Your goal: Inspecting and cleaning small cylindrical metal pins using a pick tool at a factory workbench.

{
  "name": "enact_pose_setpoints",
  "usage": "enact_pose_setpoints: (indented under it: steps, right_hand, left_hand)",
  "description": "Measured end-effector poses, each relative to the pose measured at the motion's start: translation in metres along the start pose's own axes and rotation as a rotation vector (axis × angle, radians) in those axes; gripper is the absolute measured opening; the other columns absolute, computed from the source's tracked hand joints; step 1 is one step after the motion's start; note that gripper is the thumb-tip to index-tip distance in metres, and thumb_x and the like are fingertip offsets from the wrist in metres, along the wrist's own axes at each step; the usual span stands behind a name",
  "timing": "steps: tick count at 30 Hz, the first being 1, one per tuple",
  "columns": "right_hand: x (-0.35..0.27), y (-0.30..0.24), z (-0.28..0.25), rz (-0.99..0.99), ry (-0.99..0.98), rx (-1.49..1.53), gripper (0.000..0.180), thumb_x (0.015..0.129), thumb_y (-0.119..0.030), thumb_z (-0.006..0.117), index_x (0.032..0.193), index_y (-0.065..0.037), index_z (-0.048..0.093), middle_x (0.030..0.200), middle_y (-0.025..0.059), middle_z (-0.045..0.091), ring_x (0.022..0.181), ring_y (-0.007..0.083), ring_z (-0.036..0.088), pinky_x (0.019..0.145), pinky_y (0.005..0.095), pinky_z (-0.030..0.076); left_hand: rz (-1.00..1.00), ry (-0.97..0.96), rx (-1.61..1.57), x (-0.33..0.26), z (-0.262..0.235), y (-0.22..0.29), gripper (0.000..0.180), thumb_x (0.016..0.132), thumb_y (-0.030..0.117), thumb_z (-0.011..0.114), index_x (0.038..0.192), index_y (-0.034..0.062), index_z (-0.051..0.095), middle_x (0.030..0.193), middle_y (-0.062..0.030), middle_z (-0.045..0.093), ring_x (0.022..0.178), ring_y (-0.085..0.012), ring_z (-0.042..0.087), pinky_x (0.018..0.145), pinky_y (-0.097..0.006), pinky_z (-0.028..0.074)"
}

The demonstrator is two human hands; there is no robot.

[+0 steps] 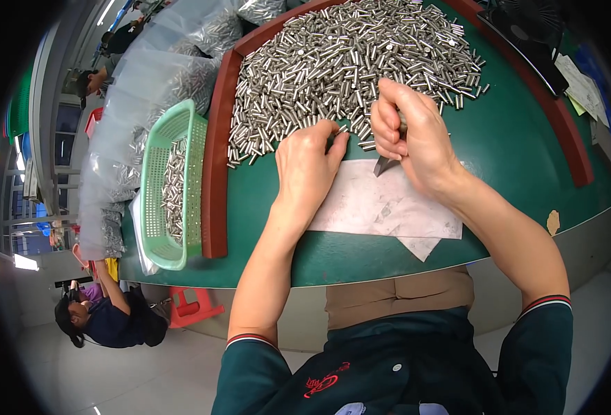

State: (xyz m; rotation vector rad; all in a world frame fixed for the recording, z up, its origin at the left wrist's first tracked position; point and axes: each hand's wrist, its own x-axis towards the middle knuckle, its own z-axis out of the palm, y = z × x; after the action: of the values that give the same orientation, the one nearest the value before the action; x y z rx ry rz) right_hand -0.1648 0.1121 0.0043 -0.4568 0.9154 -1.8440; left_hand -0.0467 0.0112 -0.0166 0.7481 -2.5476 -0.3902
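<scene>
A large heap of short silvery metal pins [347, 66] covers the far part of the green tabletop. My left hand [304, 162] rests at the heap's near edge, thumb and forefinger closed on a small metal pin [342, 129]. To its right, my right hand [419, 131] is wrapped round a short dark blade-like tool [383, 166], its angled tip pointing down over a cloth. Most of that tool is hidden in the fist. The stained whitish cloth [367, 207] lies flat below both hands, one corner sticking out toward me.
Red-brown rails [215, 166] border the heap. Left of them stands a green plastic basket [154, 166] with pins inside, then clear bags [122, 159] of metal parts. A black fan [526, 34] and papers [582, 86] sit far right. A person [112, 318] works beyond the left edge.
</scene>
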Motion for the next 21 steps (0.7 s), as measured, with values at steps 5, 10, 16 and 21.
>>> enact_pose_setpoints:
  steps: [5, 10, 16, 21]
  right_hand:
    - [0.001, 0.001, -0.001, -0.007, 0.003, -0.012, 0.037, 0.084, -0.025, 0.042, 0.051, -0.01, 0.034, 0.044, -0.0024, 0.034, 0.036, 0.005, 0.024, 0.035, 0.0211, 0.021]
    - [0.0, -0.002, 0.0, 0.013, -0.02, -0.04, 0.037, 0.089, -0.026, 0.037, 0.056, -0.01, 0.032, 0.049, -0.0012, 0.034, 0.037, 0.0051, 0.023, 0.037, 0.0206, 0.022]
    - [0.0, -0.003, -0.001, 0.034, -0.008, -0.024, 0.037, 0.089, -0.025, 0.036, 0.055, -0.011, 0.031, 0.048, -0.0015, 0.033, 0.038, 0.0055, 0.022, 0.037, 0.021, 0.022]
    - [-0.002, -0.003, 0.0, 0.039, -0.011, -0.029, 0.038, 0.089, -0.025, 0.036, 0.054, -0.011, 0.031, 0.047, -0.0015, 0.033, 0.038, 0.0056, 0.022, 0.037, 0.0211, 0.022]
  left_hand:
    - [0.234, -0.011, 0.183, 0.006, -0.003, 0.004, 0.009, 0.07, 0.012, 0.061, 0.073, 0.0044, 0.058, 0.057, -0.0116, 0.055, 0.051, -0.0275, 0.055, 0.047, -0.036, 0.042]
    - [0.234, 0.008, 0.107, 0.008, 0.001, -0.002, 0.013, 0.072, 0.01, 0.057, 0.064, 0.0036, 0.048, 0.057, -0.0132, 0.054, 0.053, -0.0298, 0.054, 0.048, -0.039, 0.042]
    - [-0.142, -0.129, -0.616, 0.001, -0.014, -0.008, 0.012, 0.077, 0.009, 0.06, 0.084, 0.0, 0.059, 0.054, 0.005, 0.043, 0.05, -0.0025, 0.036, 0.045, -0.019, 0.03]
    - [-0.167, -0.128, -0.692, 0.0, -0.014, -0.012, 0.011, 0.079, 0.01, 0.058, 0.085, 0.0005, 0.059, 0.059, 0.0078, 0.043, 0.053, -0.0007, 0.035, 0.046, -0.017, 0.028]
